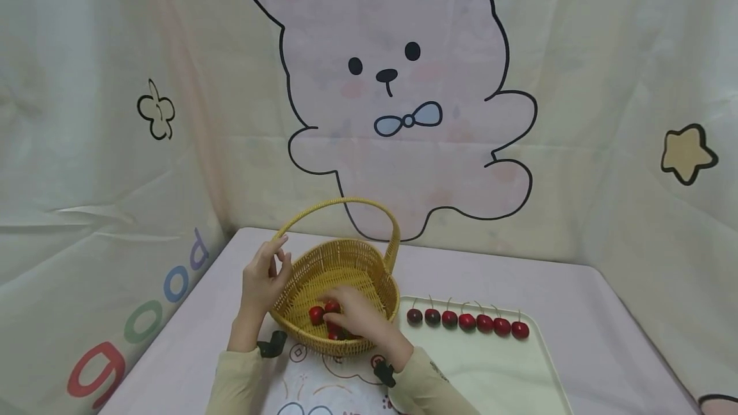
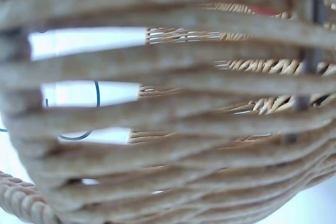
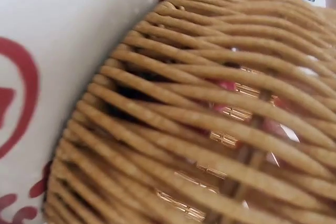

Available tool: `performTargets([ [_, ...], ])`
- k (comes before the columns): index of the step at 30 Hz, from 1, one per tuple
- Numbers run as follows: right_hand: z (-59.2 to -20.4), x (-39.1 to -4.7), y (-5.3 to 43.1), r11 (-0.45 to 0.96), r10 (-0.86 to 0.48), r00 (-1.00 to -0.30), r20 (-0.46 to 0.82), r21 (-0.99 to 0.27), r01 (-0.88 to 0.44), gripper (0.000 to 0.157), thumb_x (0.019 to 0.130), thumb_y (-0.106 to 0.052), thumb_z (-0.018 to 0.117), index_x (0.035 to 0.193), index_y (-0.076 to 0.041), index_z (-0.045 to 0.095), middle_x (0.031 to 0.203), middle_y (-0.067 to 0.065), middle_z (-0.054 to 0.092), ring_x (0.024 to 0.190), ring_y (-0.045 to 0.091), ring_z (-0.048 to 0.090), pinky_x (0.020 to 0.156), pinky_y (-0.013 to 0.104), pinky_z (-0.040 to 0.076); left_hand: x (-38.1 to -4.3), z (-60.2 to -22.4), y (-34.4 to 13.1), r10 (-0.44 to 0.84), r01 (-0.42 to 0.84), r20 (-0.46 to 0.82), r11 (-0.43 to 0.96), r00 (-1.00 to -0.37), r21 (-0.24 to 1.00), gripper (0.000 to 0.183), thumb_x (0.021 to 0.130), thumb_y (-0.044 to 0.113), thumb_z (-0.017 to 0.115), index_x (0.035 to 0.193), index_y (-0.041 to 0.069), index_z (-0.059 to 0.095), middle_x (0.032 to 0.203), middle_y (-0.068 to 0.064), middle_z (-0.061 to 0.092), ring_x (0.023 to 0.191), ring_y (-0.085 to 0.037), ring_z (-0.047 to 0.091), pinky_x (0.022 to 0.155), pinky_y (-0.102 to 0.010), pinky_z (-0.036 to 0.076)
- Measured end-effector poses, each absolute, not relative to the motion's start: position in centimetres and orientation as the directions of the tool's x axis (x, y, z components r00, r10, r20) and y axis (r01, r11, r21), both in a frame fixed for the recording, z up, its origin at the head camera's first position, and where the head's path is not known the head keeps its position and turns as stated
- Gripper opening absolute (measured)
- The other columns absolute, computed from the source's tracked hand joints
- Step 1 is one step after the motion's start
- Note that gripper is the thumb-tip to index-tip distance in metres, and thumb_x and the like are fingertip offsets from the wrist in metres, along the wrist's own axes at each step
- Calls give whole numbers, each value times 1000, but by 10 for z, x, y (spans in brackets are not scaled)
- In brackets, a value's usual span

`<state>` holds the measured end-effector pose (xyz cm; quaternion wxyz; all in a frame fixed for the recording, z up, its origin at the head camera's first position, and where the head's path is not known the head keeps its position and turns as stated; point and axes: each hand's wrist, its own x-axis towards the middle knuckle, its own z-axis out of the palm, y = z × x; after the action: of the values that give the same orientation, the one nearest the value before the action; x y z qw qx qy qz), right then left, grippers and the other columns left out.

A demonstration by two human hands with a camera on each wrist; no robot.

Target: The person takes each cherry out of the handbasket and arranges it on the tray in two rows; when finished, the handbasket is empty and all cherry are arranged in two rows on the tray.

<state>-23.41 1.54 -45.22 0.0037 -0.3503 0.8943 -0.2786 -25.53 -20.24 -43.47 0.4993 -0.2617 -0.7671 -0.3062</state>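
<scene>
A yellow woven basket (image 1: 377,274) with a tall arched handle stands on the table, tilted slightly towards me. My left hand (image 1: 262,280) is at its left side and grips the foot of the handle, its fingers partly hidden. Inside, my right hand (image 1: 360,317) reaches over a small heap of red cherries (image 1: 316,316), with one cherry (image 1: 332,307) between its thumb and fingers. Some of the heap lies hidden under that hand. Close-up basket weave (image 2: 157,87) fills the left wrist view. In the right wrist view, the outer basket wall (image 3: 173,103) shows bits of red through its gaps.
A pale tray (image 1: 473,364) lies right of the basket, with a row of several dark red cherries (image 1: 467,322), stems up, along its far edge. Under the basket's front is a white printed sheet (image 1: 323,389). Printed curtains (image 1: 576,146) enclose the table.
</scene>
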Motion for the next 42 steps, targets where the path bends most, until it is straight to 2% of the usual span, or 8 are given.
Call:
performTargets([
  [6, -455, -246, 7, 606, -637, -764, 98, -549, -576, 30, 85, -17, 66, 115, -15, 65, 111, -1, 64, 99, 15, 58, 84, 26, 47, -255, -434, -202, 95, 704, 925, 678, -367, 210, 34, 93, 22, 48, 125, 10, 52, 79, 0, 50, 54, 2, 28, 45, -13, 29],
  [13, -457, -254, 1, 619, -675, -732, 89, -471, -628, 29, 83, -18, 68, 112, -16, 67, 112, -4, 65, 106, 13, 57, 91, 29, 44, -255, -433, -202, 98, 708, 925, 674, -366, 208, 34, 93, 21, 48, 125, 10, 52, 79, 0, 49, 53, 2, 29, 44, -13, 28],
  [21, -457, -254, -2, 610, -732, -680, 34, -410, -678, 35, 84, -18, 68, 118, -21, 64, 114, -6, 64, 103, 9, 57, 87, 25, 45, -256, -434, -202, 99, 708, 925, 674, -367, 209, 34, 93, 20, 49, 126, 11, 51, 78, 0, 49, 53, 2, 29, 44, -12, 28],
  [28, -463, -259, -5, 620, -731, -682, 24, -396, -678, 33, 84, -17, 68, 116, -22, 66, 110, -9, 65, 100, 6, 57, 87, 25, 45, -255, -433, -202, 88, 700, 920, 677, -382, 226, 35, 91, 18, 50, 125, 11, 51, 78, 0, 49, 54, 2, 28, 44, -12, 29],
  [36, -461, -257, -6, 644, -724, -689, 17, -341, -685, 32, 84, -23, 67, 116, -22, 65, 112, -9, 64, 101, 6, 57, 92, 31, 42, -255, -433, -202, 89, 699, 920, 679, -382, 225, 35, 91, 18, 50, 126, 11, 51, 78, 0, 49, 54, 2, 28, 45, -12, 29],
  [42, -461, -257, -4, 613, -737, -674, 57, -363, -701, 30, 85, -24, 67, 115, -20, 65, 105, -7, 63, 94, 8, 57, 83, 24, 44, -255, -434, -202, 88, 698, 921, 680, -379, 223, 35, 90, 17, 50, 125, 12, 51, 78, 1, 49, 54, 2, 28, 45, -12, 29],
])
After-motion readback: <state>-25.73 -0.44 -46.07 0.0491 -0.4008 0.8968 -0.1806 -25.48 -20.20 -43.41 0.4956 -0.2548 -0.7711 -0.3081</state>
